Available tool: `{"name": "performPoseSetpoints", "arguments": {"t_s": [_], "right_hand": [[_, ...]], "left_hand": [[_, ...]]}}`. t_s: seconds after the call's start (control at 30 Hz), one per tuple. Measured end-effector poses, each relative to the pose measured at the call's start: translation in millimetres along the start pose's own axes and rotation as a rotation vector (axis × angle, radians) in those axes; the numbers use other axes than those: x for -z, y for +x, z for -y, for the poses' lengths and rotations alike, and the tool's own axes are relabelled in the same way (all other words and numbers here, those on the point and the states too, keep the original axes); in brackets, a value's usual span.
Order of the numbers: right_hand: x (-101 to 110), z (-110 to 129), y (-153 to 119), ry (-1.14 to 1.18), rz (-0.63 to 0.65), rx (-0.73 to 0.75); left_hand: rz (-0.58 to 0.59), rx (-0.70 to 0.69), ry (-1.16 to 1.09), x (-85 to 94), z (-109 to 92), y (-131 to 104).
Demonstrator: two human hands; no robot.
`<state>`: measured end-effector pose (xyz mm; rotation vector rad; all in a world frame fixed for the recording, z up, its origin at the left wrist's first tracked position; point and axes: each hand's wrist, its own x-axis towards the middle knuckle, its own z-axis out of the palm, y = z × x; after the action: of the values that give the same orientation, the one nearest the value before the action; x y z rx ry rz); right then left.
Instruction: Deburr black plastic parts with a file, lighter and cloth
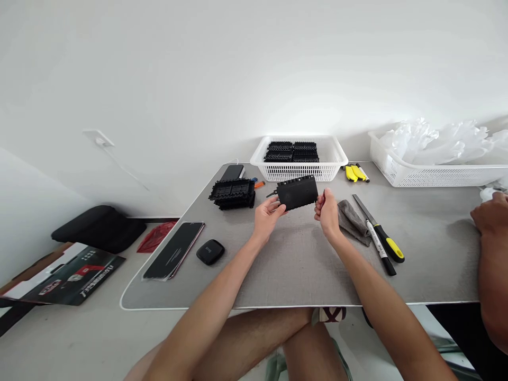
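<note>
A black plastic part [297, 192] is raised above the grey table, its flat face toward me and a toothed edge on top. My left hand [268, 214] pinches its left end, where a thin dark piece sticks out. My right hand [327, 210] is closed at the part's right end; the fingers curl round something small and dark that I cannot make out. Left of my hands lies a stack of similar black parts [233, 193]. More of them sit in rows in a white basket [299, 170] behind.
A grey cloth [352, 221], a file [383, 233], a marker [380, 246] and yellow tools [354, 173] lie right. A phone [174, 251] and black case [210, 252] lie left. Another person's hand [492, 214] is beside a basket of plastic bags [432, 175].
</note>
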<state>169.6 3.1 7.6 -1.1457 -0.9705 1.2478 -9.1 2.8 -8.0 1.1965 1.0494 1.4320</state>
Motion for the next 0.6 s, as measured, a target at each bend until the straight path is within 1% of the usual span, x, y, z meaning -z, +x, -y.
{"name": "performPoseSetpoints", "arguments": {"t_s": [0.03,0.1,0.17,0.23,0.43,0.6], "right_hand": [[-4.1,-0.2,-2.4,0.048,0.014,-0.035],[-12.6,-1.6,-7.1,0.116,0.103,-0.13],[-19.7,-3.6,-10.8,0.128,0.216,-0.246],[-24.8,-5.5,-13.4,0.106,0.275,-0.325],[-30.9,-5.8,-17.4,0.035,0.338,-0.406],[-33.1,-3.8,-19.3,0.03,0.331,-0.454]], "left_hand": [[0.002,-0.001,0.016,0.0,-0.4,-0.3],[0.013,-0.006,0.039,0.1,-0.5,-0.7],[0.036,-0.013,0.048,0.3,0.9,-0.7],[0.051,-0.021,0.055,0.4,3.3,-0.4],[0.054,-0.026,0.11,0.6,9.0,0.0],[0.069,-0.033,0.161,-0.8,8.3,-1.7]]}}
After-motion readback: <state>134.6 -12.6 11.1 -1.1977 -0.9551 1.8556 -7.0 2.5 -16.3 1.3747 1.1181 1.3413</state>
